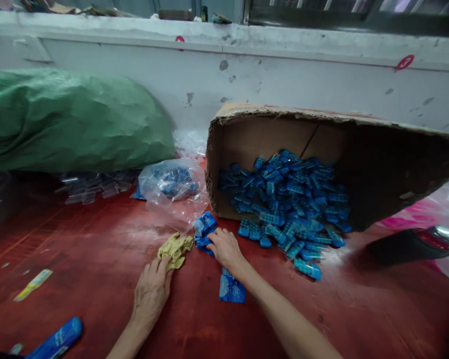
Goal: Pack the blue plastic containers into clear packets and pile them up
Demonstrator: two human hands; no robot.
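Palm-down, left hand (151,285), right hand (227,248).

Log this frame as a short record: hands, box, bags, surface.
left hand: fingers touching crumpled yellow cloth; grip unclear
right hand: fingers touching blue packets; grip unclear
cardboard box: mouth facing the person, small blue pieces inside and spilling out
clear bag: left of box, blue contents
green sack: far left, behind
surface: red tabletop

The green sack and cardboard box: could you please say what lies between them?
In the head view, a clear plastic bag with blue contents, and loose clear plastic behind it.
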